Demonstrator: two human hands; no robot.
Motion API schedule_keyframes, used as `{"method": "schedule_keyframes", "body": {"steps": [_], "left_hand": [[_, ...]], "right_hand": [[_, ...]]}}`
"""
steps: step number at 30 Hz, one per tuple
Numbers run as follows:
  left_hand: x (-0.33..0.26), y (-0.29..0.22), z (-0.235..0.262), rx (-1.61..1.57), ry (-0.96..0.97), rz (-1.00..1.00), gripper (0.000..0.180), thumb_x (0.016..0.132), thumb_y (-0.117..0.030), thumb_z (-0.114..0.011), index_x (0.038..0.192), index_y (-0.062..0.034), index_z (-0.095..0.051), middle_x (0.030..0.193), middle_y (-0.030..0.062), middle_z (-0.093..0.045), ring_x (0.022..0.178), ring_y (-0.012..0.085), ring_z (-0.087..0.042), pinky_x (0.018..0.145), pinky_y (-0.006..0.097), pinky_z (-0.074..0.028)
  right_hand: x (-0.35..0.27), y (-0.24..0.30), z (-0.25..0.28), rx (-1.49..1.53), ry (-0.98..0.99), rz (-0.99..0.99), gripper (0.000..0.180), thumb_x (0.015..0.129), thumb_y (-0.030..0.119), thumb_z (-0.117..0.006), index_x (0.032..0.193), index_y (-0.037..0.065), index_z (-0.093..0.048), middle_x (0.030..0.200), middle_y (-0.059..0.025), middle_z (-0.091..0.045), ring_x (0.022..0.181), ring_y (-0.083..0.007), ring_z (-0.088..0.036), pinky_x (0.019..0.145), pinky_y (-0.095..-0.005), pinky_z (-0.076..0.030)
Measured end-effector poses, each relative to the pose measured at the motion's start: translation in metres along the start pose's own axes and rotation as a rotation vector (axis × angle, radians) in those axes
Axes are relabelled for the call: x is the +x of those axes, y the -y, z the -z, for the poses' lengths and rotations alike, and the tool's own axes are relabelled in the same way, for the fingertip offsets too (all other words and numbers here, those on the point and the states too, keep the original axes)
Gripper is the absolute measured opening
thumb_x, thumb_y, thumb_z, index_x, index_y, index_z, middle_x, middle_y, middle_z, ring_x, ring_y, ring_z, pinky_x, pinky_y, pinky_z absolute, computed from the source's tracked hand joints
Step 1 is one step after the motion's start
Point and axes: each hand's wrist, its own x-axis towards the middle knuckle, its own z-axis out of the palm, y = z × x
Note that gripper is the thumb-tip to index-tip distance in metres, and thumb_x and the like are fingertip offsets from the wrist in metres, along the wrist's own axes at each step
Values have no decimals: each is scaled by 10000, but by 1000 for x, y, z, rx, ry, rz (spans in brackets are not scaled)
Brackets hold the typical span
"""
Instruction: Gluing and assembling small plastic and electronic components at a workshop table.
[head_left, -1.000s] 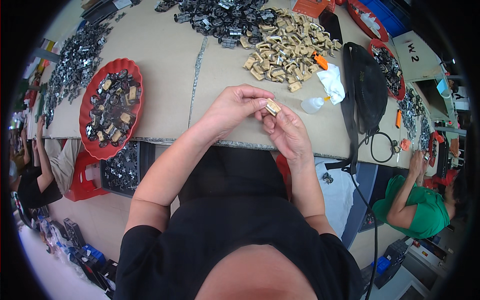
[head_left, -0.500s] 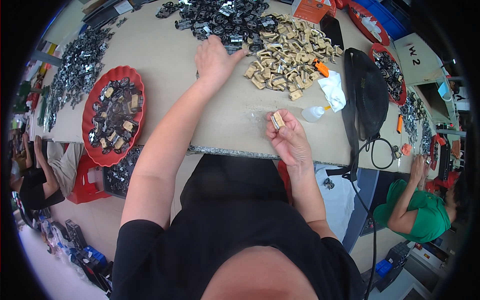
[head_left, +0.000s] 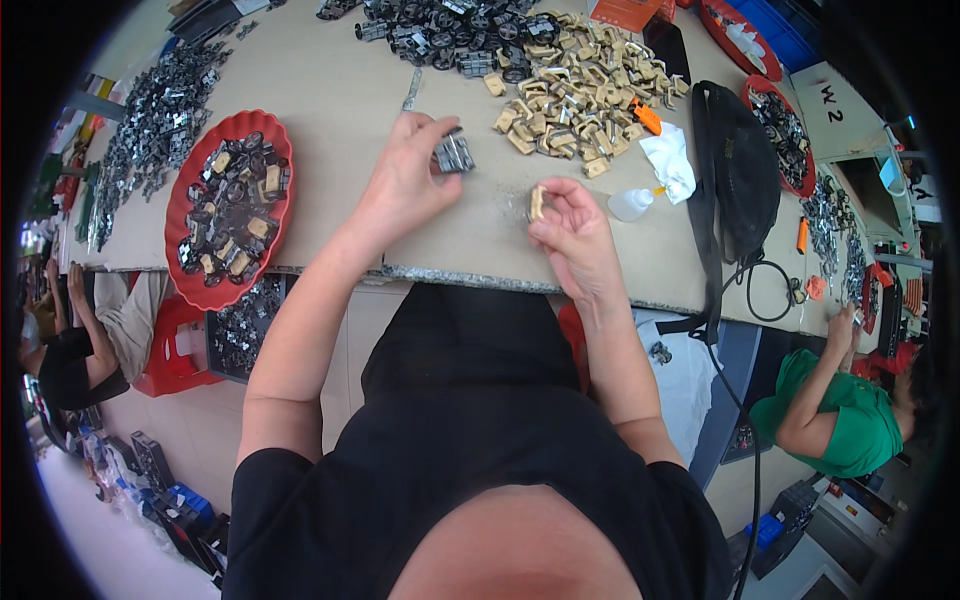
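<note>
Between the thumb and fingers of my left hand [head_left: 405,185] is a small black part with shiny silver faces [head_left: 456,153], lifted over the table. My right hand [head_left: 578,235] pinches a small tan piece [head_left: 537,203] near the table's front edge. The two held parts are apart. Beyond my left hand spreads a pile of black parts [head_left: 440,40], some with round wheel-like discs. To its right lies a heap of tan pieces [head_left: 575,95], many with bent metal bits. A single tan piece [head_left: 494,85] rests at the edge between the piles.
A red scalloped tray [head_left: 180,240] holding black and tan parts stands at left, near more dark parts [head_left: 165,120]. On the right are a small white bottle [head_left: 629,205], white tissue [head_left: 670,165], an orange tool [head_left: 646,118] and a black bag [head_left: 740,170]. Other people sit at both sides.
My left hand has drawn back from the black pile toward me and now holds a black-and-silver part. My right hand has turned its tan piece more upright.
</note>
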Motion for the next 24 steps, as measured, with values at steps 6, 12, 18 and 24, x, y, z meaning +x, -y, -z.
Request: {"method": "schedule_keyframes", "body": {"steps": [6, 12, 18, 24], "left_hand": [[-36, -31, -7, -415, 159, 27, 558, 672, 111, -577, 1207, -11, -482, 1118, 100, -393, 1005, 171, -502, 820, 267, -493], [-42, -13, -14, -912, 215, 174, 447, 783, -30, -626, 1197, 24, -466, 1063, 77, -471, 959, 136, -523, 854, 261, -437], [-46, -9, -23, -1151, 165, 304, 418, 805, -68, -629, 1171, 25, -450, 970, 77, -570, 909, 123, -539, 840, 264, -432], [-51, -8, -29, -1157, 54, 240, 372, 780, -8, -639, 1117, 11, -483, 954, 69, -573, 891, 107, -545, 804, 250, -459]], "right_hand": [[15, -5, -8, -173, 38, -60, 420, 694, -76, -679, 1064, -19, -488, 998, -89, -523, 746, -84, -594, 697, -208, -501], [12, -1, -5, -183, 85, -92, 427, 682, -79, -688, 1061, -20, -499, 999, -94, -532, 750, -84, -601, 727, -213, -504], [13, 2, -3, -166, 91, -109, 426, 678, -83, -689, 1058, -23, -507, 996, -93, -540, 729, -85, -606, 722, -212, -506], [13, 1, -2, -185, 107, -98, 409, 693, -74, -681, 1065, -35, -516, 967, -98, -574, 732, -91, -608, 717, -215, -510]]}}
